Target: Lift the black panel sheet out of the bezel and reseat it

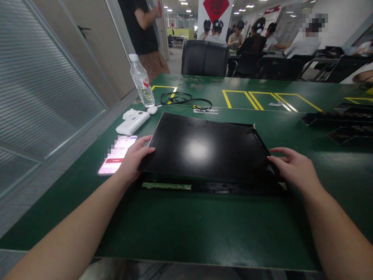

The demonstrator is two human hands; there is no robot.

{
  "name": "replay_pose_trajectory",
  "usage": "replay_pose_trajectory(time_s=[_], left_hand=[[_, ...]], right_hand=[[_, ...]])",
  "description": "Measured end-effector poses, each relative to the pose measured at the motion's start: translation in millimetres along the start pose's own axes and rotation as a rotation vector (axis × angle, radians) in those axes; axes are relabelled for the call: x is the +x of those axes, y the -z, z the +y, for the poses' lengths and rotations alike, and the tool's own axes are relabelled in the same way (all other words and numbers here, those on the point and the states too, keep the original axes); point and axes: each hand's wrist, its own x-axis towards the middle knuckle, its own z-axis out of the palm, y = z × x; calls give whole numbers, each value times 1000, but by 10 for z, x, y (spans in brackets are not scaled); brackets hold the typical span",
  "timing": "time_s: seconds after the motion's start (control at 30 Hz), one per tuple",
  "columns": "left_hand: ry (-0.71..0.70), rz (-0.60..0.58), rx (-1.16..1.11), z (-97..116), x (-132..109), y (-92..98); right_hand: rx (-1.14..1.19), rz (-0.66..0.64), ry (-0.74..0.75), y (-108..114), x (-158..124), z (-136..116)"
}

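Observation:
A glossy black display panel (180,155) lies tilted over a black frame (233,188) on the green table. My left hand (136,157) pinches the panel's left edge, thumb on top and fingers beneath. At the opposite side, my right hand (291,167) has thumb and fingers closed on the right edge; whether they grip the panel, the frame or both, I cannot make out. A narrow green circuit board (166,186) shows along the near side, below the panel's lower edge. The panel covers most of the frame.
Left of the panel lie a lit phone (118,155), a white device (133,122) and a plastic bottle (142,81). A black cable (186,99) curls behind it. Dark frame-like parts (338,118) sit at right. Past the table (186,229) stand a chair (204,58) and several people.

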Motion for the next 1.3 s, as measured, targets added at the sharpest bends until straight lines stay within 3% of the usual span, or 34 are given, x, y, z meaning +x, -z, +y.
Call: replay_pose_trajectory(time_s=[0.83,1.3], left_hand=[[13,13,12,23,-21,-15],[-147,122,201,-57,106,80]], right_hand=[[16,3,54,-46,73,145],[83,-11,44,-36,-13,40]])
